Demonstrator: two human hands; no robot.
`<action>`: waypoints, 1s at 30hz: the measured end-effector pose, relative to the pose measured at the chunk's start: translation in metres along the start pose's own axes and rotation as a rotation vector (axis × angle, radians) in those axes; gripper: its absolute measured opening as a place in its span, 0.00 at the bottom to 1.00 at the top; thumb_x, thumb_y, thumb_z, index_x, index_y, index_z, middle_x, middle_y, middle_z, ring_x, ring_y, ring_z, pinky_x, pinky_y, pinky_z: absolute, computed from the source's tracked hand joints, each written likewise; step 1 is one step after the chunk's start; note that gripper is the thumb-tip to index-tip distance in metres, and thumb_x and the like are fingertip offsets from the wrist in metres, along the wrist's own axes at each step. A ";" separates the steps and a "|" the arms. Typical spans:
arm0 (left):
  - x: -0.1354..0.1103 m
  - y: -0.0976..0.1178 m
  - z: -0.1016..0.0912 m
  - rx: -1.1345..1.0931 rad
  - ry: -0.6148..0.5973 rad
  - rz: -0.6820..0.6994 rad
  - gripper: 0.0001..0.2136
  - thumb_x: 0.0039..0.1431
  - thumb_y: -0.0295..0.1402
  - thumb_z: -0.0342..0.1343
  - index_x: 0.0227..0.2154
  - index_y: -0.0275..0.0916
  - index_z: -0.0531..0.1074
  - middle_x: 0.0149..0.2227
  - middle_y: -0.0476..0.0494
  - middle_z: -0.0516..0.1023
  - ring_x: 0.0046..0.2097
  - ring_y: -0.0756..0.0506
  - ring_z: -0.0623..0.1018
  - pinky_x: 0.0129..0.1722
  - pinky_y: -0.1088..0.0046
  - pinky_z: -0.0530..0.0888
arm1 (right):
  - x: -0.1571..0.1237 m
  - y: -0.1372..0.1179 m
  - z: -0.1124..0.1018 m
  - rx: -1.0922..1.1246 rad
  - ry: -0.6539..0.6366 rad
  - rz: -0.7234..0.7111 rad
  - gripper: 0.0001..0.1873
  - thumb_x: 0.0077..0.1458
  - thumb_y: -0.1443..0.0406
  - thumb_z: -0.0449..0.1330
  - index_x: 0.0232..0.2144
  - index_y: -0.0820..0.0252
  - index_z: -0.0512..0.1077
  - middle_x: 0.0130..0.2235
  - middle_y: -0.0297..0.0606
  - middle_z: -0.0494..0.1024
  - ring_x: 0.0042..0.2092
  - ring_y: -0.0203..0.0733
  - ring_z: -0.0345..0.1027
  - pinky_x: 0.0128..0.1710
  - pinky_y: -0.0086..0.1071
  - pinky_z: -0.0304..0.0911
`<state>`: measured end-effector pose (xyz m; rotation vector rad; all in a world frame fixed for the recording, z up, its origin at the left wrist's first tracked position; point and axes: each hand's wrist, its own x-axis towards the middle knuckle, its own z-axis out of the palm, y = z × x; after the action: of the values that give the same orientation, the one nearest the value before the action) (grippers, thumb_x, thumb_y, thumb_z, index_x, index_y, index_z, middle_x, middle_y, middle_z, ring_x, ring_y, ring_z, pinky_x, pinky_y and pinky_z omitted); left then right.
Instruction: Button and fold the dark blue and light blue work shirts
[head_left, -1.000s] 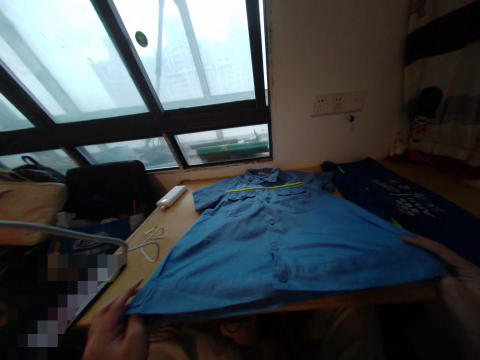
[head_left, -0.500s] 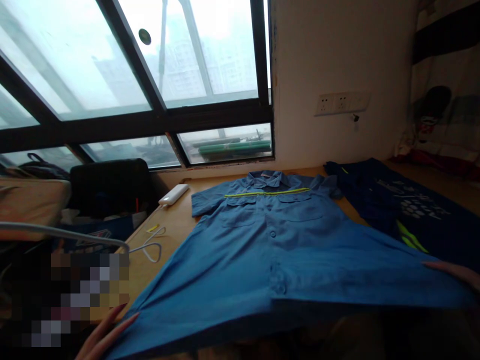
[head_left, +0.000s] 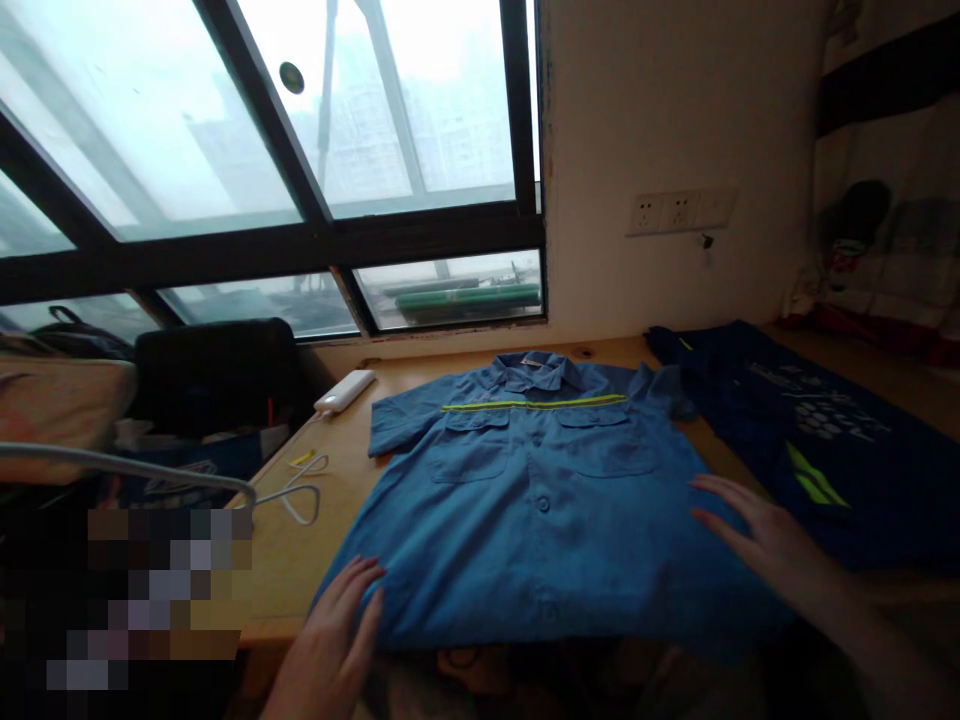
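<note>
A blue short-sleeved work shirt (head_left: 495, 540) lies front up on the wooden table, its collar at the far end and its lower part reaching the near edge. It has buttons down the middle, two chest pockets and a yellow-green stripe across the chest. My left hand (head_left: 334, 625) is at the lower left side of the shirt, fingers apart and over the cloth. Over the right side is my right hand (head_left: 757, 540), thumb and fingers spread. Whether either palm presses on the cloth I cannot tell.
A dark blue garment (head_left: 810, 420) with white print lies right of the shirt. To the left on the table (head_left: 281, 560) are a white power bank (head_left: 345, 391) and a white cable (head_left: 304, 500). A grey metal bar (head_left: 127, 460) crosses the left side. Windows and a wall stand behind.
Both hands have let go of the shirt's lower corners and moved inward and up along its sides. The hem has dropped, and the shirt has slid slightly nearer.
</note>
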<state>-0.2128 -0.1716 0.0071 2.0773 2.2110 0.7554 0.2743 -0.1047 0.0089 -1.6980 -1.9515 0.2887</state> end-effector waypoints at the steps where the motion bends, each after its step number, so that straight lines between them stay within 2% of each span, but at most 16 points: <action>1: 0.019 0.026 0.004 -0.025 -0.069 0.081 0.20 0.57 0.45 0.38 0.43 0.43 0.69 0.52 0.46 0.68 0.54 0.47 0.66 0.54 0.68 0.64 | 0.022 -0.025 0.013 -0.017 -0.012 -0.029 0.26 0.55 0.50 0.45 0.51 0.56 0.65 0.54 0.41 0.63 0.56 0.48 0.56 0.56 0.41 0.54; 2: 0.039 0.050 0.012 -0.033 -0.145 0.157 0.21 0.59 0.44 0.37 0.49 0.41 0.65 0.57 0.46 0.61 0.58 0.47 0.61 0.57 0.66 0.60 | 0.041 -0.045 0.029 -0.060 -0.019 -0.036 0.30 0.56 0.49 0.42 0.53 0.59 0.62 0.57 0.42 0.59 0.58 0.50 0.50 0.57 0.44 0.50; 4: 0.079 0.086 0.034 -0.003 -0.264 0.292 0.23 0.60 0.44 0.35 0.55 0.41 0.58 0.60 0.45 0.54 0.62 0.44 0.52 0.59 0.60 0.53 | 0.075 -0.068 0.062 -0.197 -0.044 0.112 0.33 0.54 0.46 0.40 0.58 0.53 0.54 0.62 0.36 0.47 0.60 0.62 0.39 0.54 0.59 0.44; 6: 0.118 0.101 0.062 0.102 -0.314 0.251 0.26 0.59 0.48 0.35 0.58 0.44 0.53 0.62 0.45 0.47 0.63 0.36 0.44 0.57 0.47 0.48 | 0.104 -0.065 0.088 -0.271 -0.119 0.231 0.35 0.51 0.42 0.39 0.59 0.46 0.50 0.63 0.32 0.40 0.60 0.71 0.31 0.50 0.67 0.38; 7: 0.136 0.101 0.076 0.156 -0.332 0.181 0.28 0.57 0.51 0.35 0.59 0.45 0.51 0.63 0.44 0.44 0.62 0.33 0.42 0.55 0.42 0.47 | 0.117 -0.057 0.097 -0.303 -0.150 0.288 0.37 0.50 0.40 0.38 0.59 0.44 0.48 0.63 0.32 0.39 0.59 0.73 0.29 0.49 0.69 0.35; 9: 0.167 0.091 0.101 0.227 -0.359 0.092 0.31 0.55 0.54 0.34 0.59 0.47 0.50 0.63 0.43 0.42 0.62 0.29 0.42 0.52 0.38 0.44 | 0.143 -0.033 0.106 -0.353 -0.206 0.334 0.38 0.50 0.40 0.36 0.60 0.43 0.45 0.63 0.32 0.38 0.59 0.73 0.28 0.48 0.69 0.31; 12: 0.204 0.076 0.124 0.258 -0.350 0.073 0.32 0.53 0.57 0.32 0.59 0.50 0.49 0.63 0.44 0.42 0.61 0.28 0.43 0.52 0.38 0.45 | 0.178 0.000 0.104 -0.390 -0.254 0.259 0.36 0.51 0.40 0.35 0.60 0.41 0.43 0.63 0.30 0.38 0.60 0.70 0.30 0.50 0.66 0.31; 14: 0.221 0.075 0.132 0.260 -0.339 0.077 0.32 0.53 0.57 0.31 0.59 0.50 0.48 0.63 0.45 0.41 0.61 0.28 0.43 0.51 0.38 0.46 | 0.198 0.011 0.101 -0.396 -0.249 0.216 0.35 0.51 0.41 0.35 0.60 0.41 0.44 0.63 0.29 0.39 0.60 0.68 0.31 0.51 0.64 0.32; 19: 0.246 0.083 0.142 0.262 -0.328 0.059 0.33 0.52 0.58 0.31 0.59 0.50 0.49 0.63 0.43 0.42 0.61 0.29 0.44 0.51 0.38 0.46 | 0.225 0.011 0.105 -0.397 -0.199 0.224 0.36 0.51 0.41 0.33 0.59 0.43 0.46 0.63 0.30 0.41 0.59 0.65 0.35 0.52 0.62 0.33; 24: 0.249 0.077 0.144 0.232 -0.286 0.085 0.33 0.51 0.59 0.32 0.58 0.51 0.51 0.63 0.43 0.45 0.61 0.29 0.47 0.52 0.40 0.47 | 0.221 0.008 0.110 -0.422 -0.207 0.256 0.36 0.51 0.41 0.32 0.60 0.44 0.45 0.63 0.33 0.40 0.60 0.67 0.32 0.51 0.63 0.31; 27: 0.251 0.084 0.140 0.229 -0.225 0.053 0.30 0.53 0.57 0.32 0.52 0.49 0.63 0.59 0.40 0.57 0.58 0.30 0.55 0.51 0.39 0.48 | 0.213 0.001 0.111 -0.443 -0.225 0.288 0.37 0.52 0.41 0.32 0.60 0.46 0.43 0.64 0.35 0.37 0.60 0.69 0.29 0.50 0.66 0.29; 29: 0.255 0.095 0.138 0.277 -0.160 -0.011 0.30 0.56 0.54 0.31 0.43 0.42 0.72 0.51 0.35 0.68 0.54 0.30 0.61 0.50 0.38 0.46 | 0.208 -0.005 0.112 -0.446 -0.245 0.291 0.37 0.52 0.42 0.32 0.61 0.47 0.41 0.64 0.36 0.36 0.60 0.70 0.29 0.49 0.67 0.29; 30: 0.257 0.102 0.139 0.310 -0.110 -0.033 0.30 0.57 0.52 0.31 0.40 0.39 0.74 0.48 0.33 0.70 0.53 0.30 0.62 0.51 0.38 0.44 | 0.205 -0.008 0.113 -0.443 -0.258 0.289 0.37 0.52 0.42 0.32 0.61 0.47 0.41 0.64 0.37 0.35 0.60 0.70 0.29 0.49 0.67 0.29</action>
<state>-0.1015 0.1168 0.0000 2.1392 2.4238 0.3013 0.1950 0.1124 -0.0299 -2.3387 -2.0582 0.1948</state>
